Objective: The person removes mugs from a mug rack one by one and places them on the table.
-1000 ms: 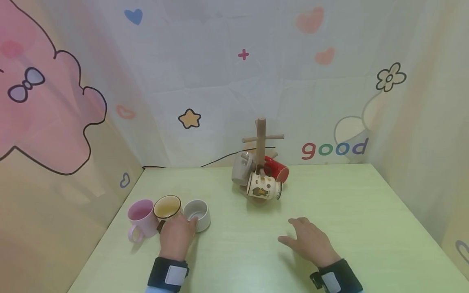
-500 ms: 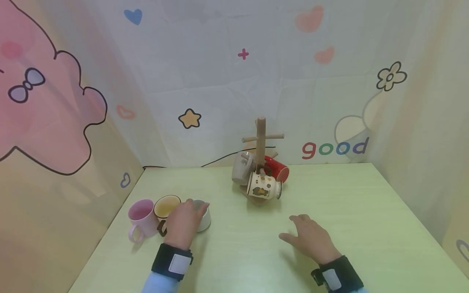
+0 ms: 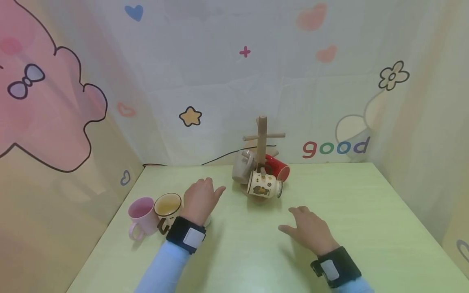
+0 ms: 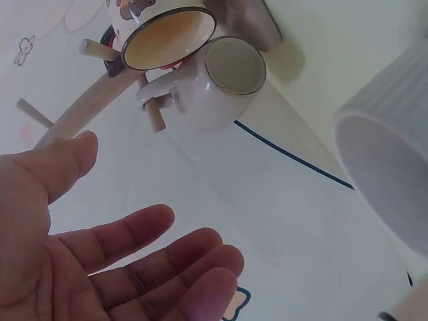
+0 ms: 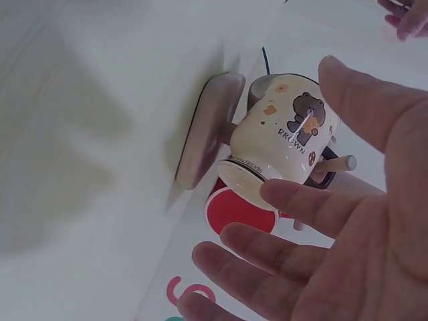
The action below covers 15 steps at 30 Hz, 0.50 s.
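My left hand (image 3: 201,199) hovers with fingers extended and nothing in it, above and beyond a white ribbed cup (image 4: 398,100). In the head view my wrist hides most of that cup. Left of it stand a cream mug (image 3: 168,207) with a yellow inside and brown handle, then a pink mug (image 3: 147,219). My right hand (image 3: 311,232) is held over the table at right, fingers spread, holding nothing. Near the back a wooden mug tree (image 3: 261,142) carries a grey mug (image 3: 242,167), a red mug (image 3: 279,168) and a cream bear mug (image 5: 284,127).
The pale green tabletop (image 3: 234,260) reaches back to a printed cloth backdrop (image 3: 220,61), with cloth at both sides too. Upper pegs (image 3: 275,135) of the mug tree stick out bare above the hung mugs.
My left hand has risen from between the cream mug and the white cup, moving forward and right, with nothing in it. The right hand has barely moved; the mugs stay in place.
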Each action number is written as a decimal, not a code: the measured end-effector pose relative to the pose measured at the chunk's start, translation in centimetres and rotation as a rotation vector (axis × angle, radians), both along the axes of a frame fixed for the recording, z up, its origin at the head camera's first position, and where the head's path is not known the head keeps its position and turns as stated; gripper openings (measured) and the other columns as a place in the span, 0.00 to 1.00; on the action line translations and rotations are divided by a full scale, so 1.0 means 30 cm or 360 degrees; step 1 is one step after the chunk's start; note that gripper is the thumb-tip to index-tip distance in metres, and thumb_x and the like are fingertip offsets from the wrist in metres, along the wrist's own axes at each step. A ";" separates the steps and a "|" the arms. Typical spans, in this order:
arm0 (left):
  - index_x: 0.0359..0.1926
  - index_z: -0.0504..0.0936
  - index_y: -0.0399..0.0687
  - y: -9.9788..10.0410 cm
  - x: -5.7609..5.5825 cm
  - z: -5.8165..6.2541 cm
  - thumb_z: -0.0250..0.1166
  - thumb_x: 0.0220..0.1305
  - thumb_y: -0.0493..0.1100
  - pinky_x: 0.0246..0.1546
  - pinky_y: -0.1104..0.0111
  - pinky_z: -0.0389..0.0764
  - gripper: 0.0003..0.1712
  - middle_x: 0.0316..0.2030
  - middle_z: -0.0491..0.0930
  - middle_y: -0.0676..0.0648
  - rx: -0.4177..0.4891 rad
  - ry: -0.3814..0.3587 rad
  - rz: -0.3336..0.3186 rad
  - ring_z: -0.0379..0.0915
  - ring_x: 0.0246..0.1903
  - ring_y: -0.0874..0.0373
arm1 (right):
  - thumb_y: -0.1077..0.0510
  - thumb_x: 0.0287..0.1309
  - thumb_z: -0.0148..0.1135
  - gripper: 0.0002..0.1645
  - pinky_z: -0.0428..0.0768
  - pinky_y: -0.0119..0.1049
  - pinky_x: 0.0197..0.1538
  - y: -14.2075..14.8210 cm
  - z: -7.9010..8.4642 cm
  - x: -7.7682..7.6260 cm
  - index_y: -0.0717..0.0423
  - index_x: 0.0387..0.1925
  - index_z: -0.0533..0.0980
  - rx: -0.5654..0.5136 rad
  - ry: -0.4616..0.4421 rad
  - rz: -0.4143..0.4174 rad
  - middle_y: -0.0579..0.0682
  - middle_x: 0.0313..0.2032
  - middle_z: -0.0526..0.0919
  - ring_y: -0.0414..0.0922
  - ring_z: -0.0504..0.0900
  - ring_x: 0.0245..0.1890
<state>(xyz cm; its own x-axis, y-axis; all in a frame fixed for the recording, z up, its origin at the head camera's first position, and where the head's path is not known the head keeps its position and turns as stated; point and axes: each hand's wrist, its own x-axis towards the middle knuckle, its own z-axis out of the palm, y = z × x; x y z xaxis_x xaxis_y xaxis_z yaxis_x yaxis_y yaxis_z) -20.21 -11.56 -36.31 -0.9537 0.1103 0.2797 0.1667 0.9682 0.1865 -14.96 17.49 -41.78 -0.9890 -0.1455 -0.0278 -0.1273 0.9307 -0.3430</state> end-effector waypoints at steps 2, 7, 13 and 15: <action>0.34 0.80 0.36 0.022 -0.026 0.009 0.64 0.67 0.59 0.18 0.63 0.75 0.27 0.24 0.74 0.43 -0.0043 0.0000 -0.0001 0.73 0.20 0.52 | 0.39 0.57 0.69 0.41 0.79 0.60 0.48 -0.003 0.008 -0.013 0.66 0.59 0.75 0.0017 0.0033 0.0009 0.68 0.55 0.77 0.63 0.79 0.51; 0.40 0.81 0.36 0.078 -0.103 0.040 0.63 0.68 0.57 0.24 0.59 0.80 0.25 0.31 0.78 0.40 -0.0151 -0.0044 -0.0014 0.78 0.28 0.47 | 0.39 0.58 0.67 0.39 0.82 0.57 0.43 -0.021 0.042 -0.056 0.65 0.59 0.75 0.0047 0.0123 0.0022 0.68 0.54 0.77 0.63 0.80 0.49; 0.48 0.81 0.38 0.144 -0.211 0.067 0.64 0.69 0.50 0.32 0.58 0.83 0.18 0.38 0.80 0.40 -0.0236 -0.0130 -0.0089 0.80 0.37 0.48 | 0.40 0.60 0.67 0.36 0.83 0.51 0.35 -0.058 0.105 -0.137 0.64 0.58 0.76 0.0102 0.0218 0.0004 0.64 0.46 0.80 0.57 0.81 0.38; 0.49 0.81 0.39 0.161 -0.245 0.070 0.63 0.70 0.47 0.34 0.58 0.84 0.16 0.40 0.80 0.39 -0.0285 -0.0128 -0.0125 0.80 0.38 0.48 | 0.40 0.60 0.67 0.35 0.82 0.46 0.29 -0.073 0.126 -0.165 0.63 0.57 0.76 0.0124 0.0245 0.0001 0.61 0.39 0.79 0.53 0.79 0.31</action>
<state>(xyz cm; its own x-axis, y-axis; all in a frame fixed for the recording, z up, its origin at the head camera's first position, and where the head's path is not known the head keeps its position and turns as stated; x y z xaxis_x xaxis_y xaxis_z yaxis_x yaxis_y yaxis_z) -27.55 -6.74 -34.21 -0.9587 0.2264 0.1723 0.2346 0.9717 0.0286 -19.92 15.29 -38.01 -0.9823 -0.1494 0.1131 -0.1734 0.9535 -0.2464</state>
